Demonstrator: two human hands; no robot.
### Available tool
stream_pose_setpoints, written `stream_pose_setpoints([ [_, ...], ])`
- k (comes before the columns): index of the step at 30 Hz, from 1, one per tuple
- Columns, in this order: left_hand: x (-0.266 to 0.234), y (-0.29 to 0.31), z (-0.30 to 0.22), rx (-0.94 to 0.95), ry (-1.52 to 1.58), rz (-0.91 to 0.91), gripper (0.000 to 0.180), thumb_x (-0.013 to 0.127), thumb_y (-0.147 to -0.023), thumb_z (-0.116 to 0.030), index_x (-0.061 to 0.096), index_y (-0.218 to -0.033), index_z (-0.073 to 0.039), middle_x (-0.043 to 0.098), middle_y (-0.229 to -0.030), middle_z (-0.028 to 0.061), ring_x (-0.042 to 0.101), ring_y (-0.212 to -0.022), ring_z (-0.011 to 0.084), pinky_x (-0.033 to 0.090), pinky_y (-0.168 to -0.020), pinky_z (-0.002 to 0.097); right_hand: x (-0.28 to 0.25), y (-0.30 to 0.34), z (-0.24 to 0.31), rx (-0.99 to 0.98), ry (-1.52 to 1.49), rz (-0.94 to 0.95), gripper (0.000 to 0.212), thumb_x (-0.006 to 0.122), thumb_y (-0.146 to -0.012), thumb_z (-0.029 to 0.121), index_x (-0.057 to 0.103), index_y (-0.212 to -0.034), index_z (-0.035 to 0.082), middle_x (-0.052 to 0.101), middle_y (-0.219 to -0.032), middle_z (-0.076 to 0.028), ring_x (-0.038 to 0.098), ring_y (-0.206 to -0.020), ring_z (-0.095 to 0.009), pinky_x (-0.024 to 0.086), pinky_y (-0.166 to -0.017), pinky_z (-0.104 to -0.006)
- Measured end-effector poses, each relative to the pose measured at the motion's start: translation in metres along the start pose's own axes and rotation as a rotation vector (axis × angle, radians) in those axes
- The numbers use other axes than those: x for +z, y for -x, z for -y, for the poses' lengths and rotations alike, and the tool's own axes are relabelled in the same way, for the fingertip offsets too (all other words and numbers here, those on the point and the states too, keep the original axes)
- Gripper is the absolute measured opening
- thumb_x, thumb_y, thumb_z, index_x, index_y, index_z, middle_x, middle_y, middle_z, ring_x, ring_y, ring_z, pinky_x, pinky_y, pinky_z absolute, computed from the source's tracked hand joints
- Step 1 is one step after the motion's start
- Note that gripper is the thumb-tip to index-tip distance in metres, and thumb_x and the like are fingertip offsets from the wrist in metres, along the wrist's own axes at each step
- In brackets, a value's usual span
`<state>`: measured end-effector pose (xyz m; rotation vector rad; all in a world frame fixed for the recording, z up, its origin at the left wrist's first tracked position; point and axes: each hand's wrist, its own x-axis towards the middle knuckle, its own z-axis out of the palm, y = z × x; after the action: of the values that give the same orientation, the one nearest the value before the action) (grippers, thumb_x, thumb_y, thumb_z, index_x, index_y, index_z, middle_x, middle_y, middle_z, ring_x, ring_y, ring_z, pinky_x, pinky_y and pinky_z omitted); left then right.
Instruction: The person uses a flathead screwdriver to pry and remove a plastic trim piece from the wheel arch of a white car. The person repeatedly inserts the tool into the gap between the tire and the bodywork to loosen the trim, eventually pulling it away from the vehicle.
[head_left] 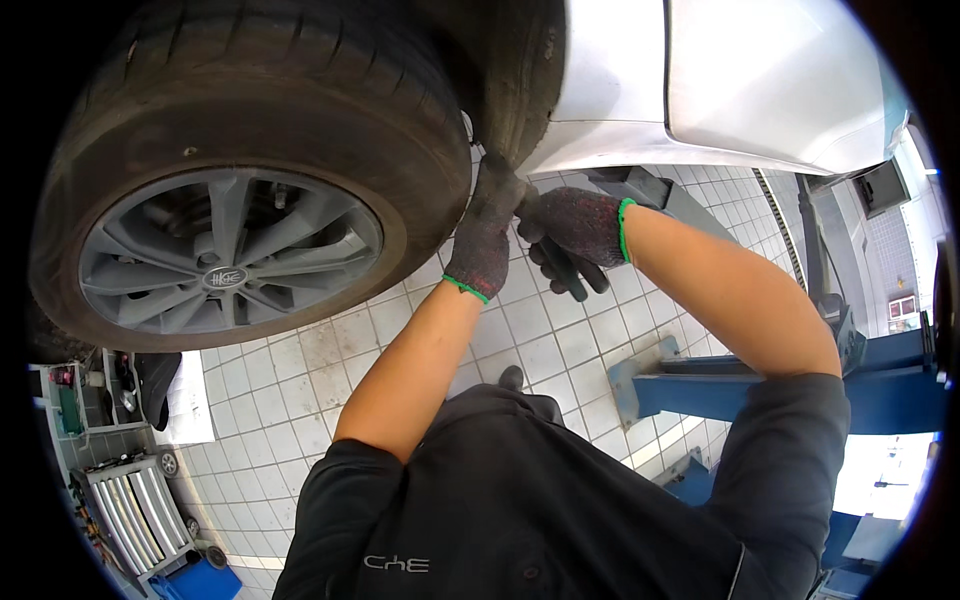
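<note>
My left hand (482, 225), in a dark knit glove with a green cuff, reaches up to the lower end of the dark wheel arch liner (525, 95), behind the tyre (300, 120). Its fingers look closed, but they blend into the dark parts, so what they grip is hard to make out. Close beside it, my right hand (580, 228), gloved alike, is wrapped round a black-handled tool (562, 268). The handle points down and toward me; the tool's working end is hidden near my left fingers. A grey spoked wheel rim (228, 250) fills the left side.
The white car body (760, 90) is raised above the tiled floor (330, 370). Under its sill is a dark lift arm (660, 195). Blue lift parts (700, 390) stand at the right. A tool cart (135, 510) and a shelf (95, 390) are at the lower left.
</note>
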<state>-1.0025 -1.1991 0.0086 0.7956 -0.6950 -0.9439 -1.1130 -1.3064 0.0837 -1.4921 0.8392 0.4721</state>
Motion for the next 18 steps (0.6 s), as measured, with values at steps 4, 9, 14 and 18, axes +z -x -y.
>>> stream_pose_setpoints([
  [4,-0.026,-0.005,0.031,-0.051,0.294,0.016,0.031,0.060,-0.102,-0.024,0.055,-0.128,-0.008,0.063,-0.106,0.0015,0.056,-0.102,0.0145,0.045,-0.093,0.0322,0.010,0.006,0.004,0.014,-0.107,-0.005,0.019,0.059,-0.091,0.016,0.056,-0.096,-0.001,0.058,-0.081,-0.017,0.063,-0.070,-0.029,0.062,-0.065,-0.0472],
  [9,-0.022,-0.004,0.059,0.034,0.378,-0.171,0.046,0.060,-0.102,-0.020,0.048,-0.144,-0.006,0.061,-0.126,0.0064,0.056,-0.119,0.0195,0.045,-0.105,0.0355,0.010,0.004,0.009,-0.238,0.933,-0.135,0.021,0.058,-0.095,0.020,0.058,-0.096,-0.001,0.060,-0.079,-0.013,0.063,-0.067,-0.025,0.058,-0.064,-0.0396],
  [14,-0.025,-0.001,0.062,0.107,0.252,-0.093,0.056,0.058,-0.104,-0.021,0.038,-0.154,-0.005,0.050,-0.145,0.0062,0.049,-0.131,0.0176,0.039,-0.114,0.0352,0.016,0.000,-0.007,-0.177,0.547,-0.127,0.023,0.056,-0.099,0.024,0.058,-0.103,0.002,0.064,-0.080,-0.009,0.063,-0.065,-0.020,0.054,-0.059,-0.0320],
  [18,-0.023,0.006,0.055,0.036,0.146,-0.062,0.057,0.059,-0.103,-0.024,0.041,-0.152,-0.002,0.057,-0.140,0.0091,0.055,-0.125,0.0168,0.040,-0.113,0.0359,0.005,0.011,-0.043,-0.144,0.694,-0.220,0.029,0.058,-0.095,0.025,0.054,-0.116,0.004,0.068,-0.090,-0.017,0.070,-0.078,-0.029,0.056,-0.064,-0.0376],
])
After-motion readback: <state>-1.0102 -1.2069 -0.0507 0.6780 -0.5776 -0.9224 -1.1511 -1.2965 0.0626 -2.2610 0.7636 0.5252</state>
